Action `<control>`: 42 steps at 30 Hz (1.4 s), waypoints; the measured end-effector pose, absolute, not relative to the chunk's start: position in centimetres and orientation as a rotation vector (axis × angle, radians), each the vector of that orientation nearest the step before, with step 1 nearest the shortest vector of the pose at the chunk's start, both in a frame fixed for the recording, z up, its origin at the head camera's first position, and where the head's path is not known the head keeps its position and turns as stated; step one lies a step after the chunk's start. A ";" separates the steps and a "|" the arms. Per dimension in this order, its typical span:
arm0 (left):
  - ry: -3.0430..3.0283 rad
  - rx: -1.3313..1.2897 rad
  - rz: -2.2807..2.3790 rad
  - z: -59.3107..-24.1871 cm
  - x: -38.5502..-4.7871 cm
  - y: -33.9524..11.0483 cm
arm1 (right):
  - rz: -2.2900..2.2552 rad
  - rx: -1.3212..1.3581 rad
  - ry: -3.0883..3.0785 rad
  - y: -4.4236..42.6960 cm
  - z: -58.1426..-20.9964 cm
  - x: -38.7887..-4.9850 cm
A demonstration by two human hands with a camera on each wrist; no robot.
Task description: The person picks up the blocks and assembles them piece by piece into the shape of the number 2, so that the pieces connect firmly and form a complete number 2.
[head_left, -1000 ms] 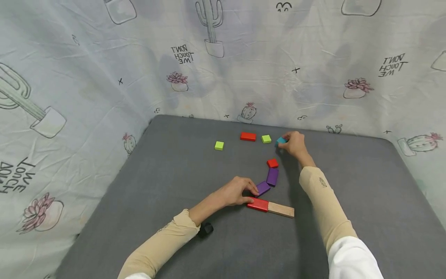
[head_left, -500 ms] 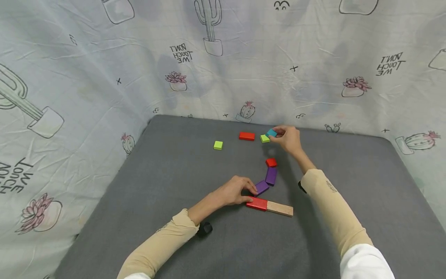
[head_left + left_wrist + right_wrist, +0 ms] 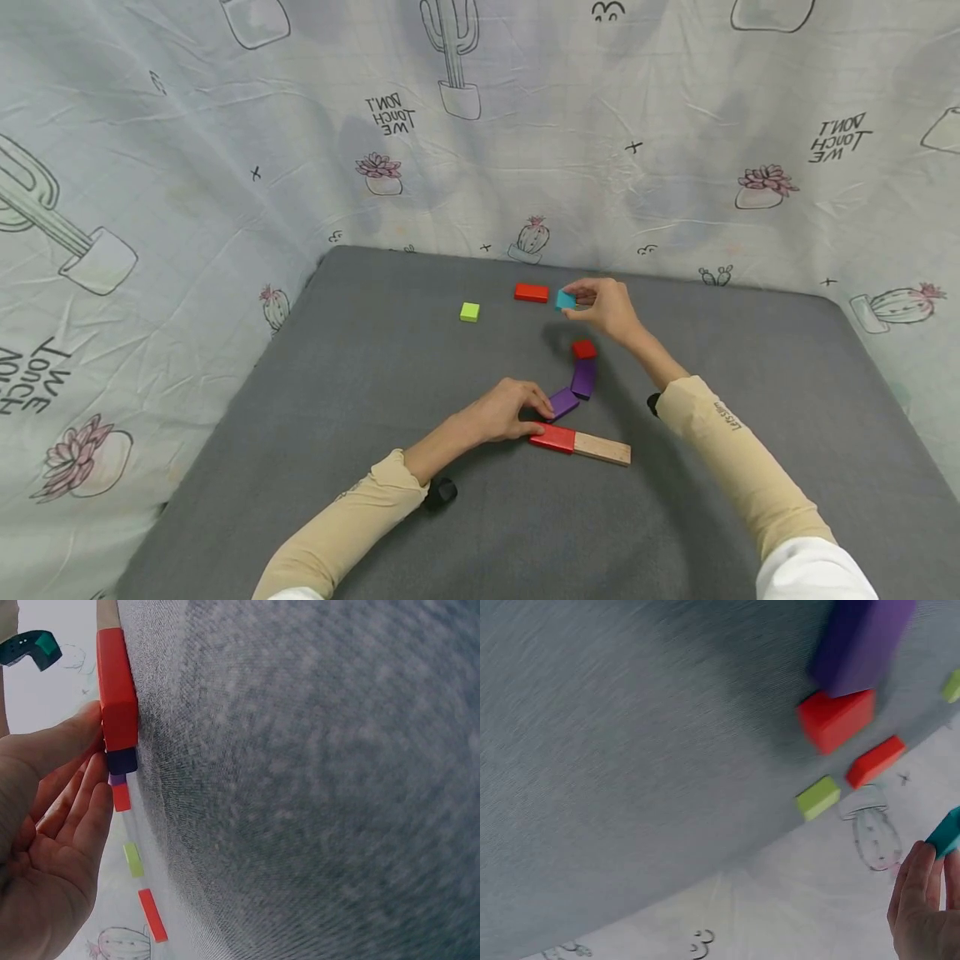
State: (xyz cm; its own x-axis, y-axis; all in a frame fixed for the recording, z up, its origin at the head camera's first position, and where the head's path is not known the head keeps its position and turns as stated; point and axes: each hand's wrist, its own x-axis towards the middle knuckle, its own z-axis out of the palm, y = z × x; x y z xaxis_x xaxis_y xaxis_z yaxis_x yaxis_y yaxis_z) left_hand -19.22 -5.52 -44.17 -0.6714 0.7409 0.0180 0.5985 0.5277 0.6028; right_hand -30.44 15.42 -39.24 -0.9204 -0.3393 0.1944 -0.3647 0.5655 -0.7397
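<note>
In the head view my right hand (image 3: 607,310) pinches a small teal block (image 3: 566,300) between thumb and fingertips, held above the table. The right wrist view also shows the teal block (image 3: 946,834) raised, apart from a lime block (image 3: 817,797) on the table. That lime block is hidden in the head view. My left hand (image 3: 504,412) rests with its thumb at the left end of a red block (image 3: 553,438); its fingers touch a purple block (image 3: 563,403). Against the red block's other end lies a plain wooden block (image 3: 603,448).
A second purple block (image 3: 582,379) and a small red block (image 3: 584,349) continue in a curve from the first. Farther back are a longer red block (image 3: 531,292) and another lime block (image 3: 469,312). A printed cloth (image 3: 525,150) rises behind the grey table (image 3: 375,333).
My right hand has lifted the teal block off the table and carried it left, in front of the lime block in the head view. The left hand stays where it was.
</note>
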 end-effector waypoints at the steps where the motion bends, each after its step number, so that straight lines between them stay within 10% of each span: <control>1: 2.528 1.130 0.857 -44.2 -19.2 -5.5 | 1.286 0.635 -2.767 15.6 -39.3 -30.5; 42: 2.526 1.132 0.845 -44.5 -19.5 -5.7 | 0.848 1.080 -3.002 16.7 -42.9 -32.3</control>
State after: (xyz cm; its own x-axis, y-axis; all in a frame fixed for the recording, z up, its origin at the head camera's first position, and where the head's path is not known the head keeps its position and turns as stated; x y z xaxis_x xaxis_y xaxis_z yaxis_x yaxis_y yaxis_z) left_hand -19.52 -5.68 -44.55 -0.6681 0.7440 0.0108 0.6008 0.5308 0.5977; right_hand -32.27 16.67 -42.85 -0.7745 -0.6322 0.0224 -0.5504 0.6560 -0.5164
